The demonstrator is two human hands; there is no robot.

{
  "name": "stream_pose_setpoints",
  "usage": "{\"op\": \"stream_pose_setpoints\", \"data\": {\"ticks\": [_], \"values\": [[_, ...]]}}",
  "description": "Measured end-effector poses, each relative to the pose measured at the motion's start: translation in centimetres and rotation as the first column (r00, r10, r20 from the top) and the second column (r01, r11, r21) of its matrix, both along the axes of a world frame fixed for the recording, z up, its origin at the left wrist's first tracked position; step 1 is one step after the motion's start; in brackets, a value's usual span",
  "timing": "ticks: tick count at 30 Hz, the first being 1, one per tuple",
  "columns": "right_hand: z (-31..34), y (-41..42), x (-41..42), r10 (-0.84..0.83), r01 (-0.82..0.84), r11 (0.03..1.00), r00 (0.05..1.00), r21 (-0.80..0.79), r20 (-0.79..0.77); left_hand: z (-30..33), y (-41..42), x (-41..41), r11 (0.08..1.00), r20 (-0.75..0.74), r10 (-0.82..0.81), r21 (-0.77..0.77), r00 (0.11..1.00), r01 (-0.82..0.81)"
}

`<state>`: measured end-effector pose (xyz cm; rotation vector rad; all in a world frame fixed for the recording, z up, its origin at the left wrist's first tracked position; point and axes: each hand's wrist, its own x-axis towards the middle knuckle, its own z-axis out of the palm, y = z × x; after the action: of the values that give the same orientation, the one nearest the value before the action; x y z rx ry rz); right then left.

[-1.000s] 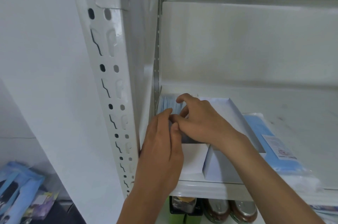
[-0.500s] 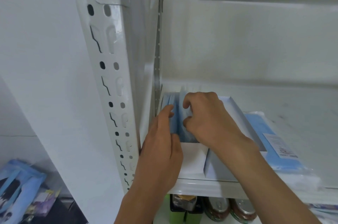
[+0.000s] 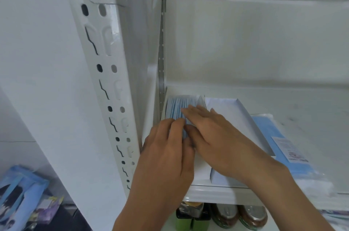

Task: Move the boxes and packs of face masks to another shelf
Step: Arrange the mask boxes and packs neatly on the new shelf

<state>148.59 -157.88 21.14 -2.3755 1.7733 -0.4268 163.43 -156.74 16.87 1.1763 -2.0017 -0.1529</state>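
An open white box (image 3: 243, 115) lies on the white shelf (image 3: 217, 193), tight against the left upright. A stack of blue face masks (image 3: 175, 106) stands on edge at its left end. My left hand (image 3: 166, 157) rests on the near side of the masks, fingers touching them. My right hand (image 3: 213, 134) lies flat across the masks and the box, fingers stretched out toward the left. A clear pack of blue masks (image 3: 279, 145) with a white label lies right of the box.
A slotted white steel upright (image 3: 105, 83) stands at the left. Below the shelf are brown jars with metal lids (image 3: 251, 217) and a green container (image 3: 188, 221). A blue printed bag (image 3: 17, 193) lies low at the far left.
My right hand has gone from pinching the masks to lying flat over them. The masks now fan out upright at the box's left end. My left hand stays beside them.
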Motion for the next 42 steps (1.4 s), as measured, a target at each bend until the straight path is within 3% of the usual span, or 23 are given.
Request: {"op": "stream_pose_setpoints", "data": {"ticks": [4, 7, 10, 19, 25, 28, 31, 34, 36, 39, 42], "values": [[-1.1, 0.3, -1.1, 0.032, -0.032, 0.998, 0.999, 0.060, 0.002, 0.4, 0.2, 0.2, 0.999, 0.166, -0.032, -0.028, 0.986, 0.038], [-1.1, 0.2, -1.3, 0.028, -0.035, 0.998, 0.989, 0.047, 0.147, 0.5, -0.1, 0.3, 0.997, 0.048, -0.077, -0.017, 0.996, 0.078], [-1.1, 0.3, -1.3, 0.073, -0.075, 0.997, 0.993, 0.019, 0.090, 0.5, 0.1, 0.1, 0.999, -0.004, -0.044, -0.031, 0.999, 0.044], [-1.1, 1.0, -1.3, 0.039, -0.044, 0.996, 0.997, -0.072, -0.071, -0.4, 0.4, 0.0, 0.993, 0.194, 0.109, -0.056, 0.975, -0.100], [-1.6, 0.8, -1.2, -0.002, -0.006, 0.999, 0.988, -0.052, -0.157, -0.5, 0.1, 0.2, 1.000, 0.149, -0.004, -0.009, 0.989, 0.005], [-1.1, 0.5, -1.3, 0.073, -0.077, 0.994, 0.996, 0.075, 0.060, -0.5, -0.2, -0.1, 0.997, -0.014, -0.046, 0.059, 0.999, 0.047], [-0.3, 1.0, -2.0, 0.090, -0.102, 0.995, 0.943, 0.021, 0.320, -0.3, 0.0, -0.9, 0.998, -0.065, -0.059, -0.002, 0.996, 0.059], [-0.4, 1.9, -4.8, 0.008, 0.088, 0.982, 0.868, -0.169, 0.496, -0.4, 0.2, -1.6, 0.996, 0.039, -0.037, -0.077, 0.999, 0.040], [-0.9, 2.3, -7.4, -0.145, 0.306, 0.932, 0.808, -0.196, 0.571, -0.5, -0.1, -1.7, 0.997, 0.054, 0.021, -0.073, 0.998, -0.017], [-2.4, 2.3, -9.9, -0.358, 0.485, 0.874, 0.688, -0.033, 0.632, -0.3, -1.2, -1.5, 0.993, -0.073, 0.116, 0.046, 0.991, -0.113], [-3.7, 1.8, -9.8, -0.413, 0.424, 0.888, 0.561, 0.180, 0.718, -0.6, -2.4, -1.3, 0.982, -0.163, 0.074, 0.185, 0.984, -0.043]]}}
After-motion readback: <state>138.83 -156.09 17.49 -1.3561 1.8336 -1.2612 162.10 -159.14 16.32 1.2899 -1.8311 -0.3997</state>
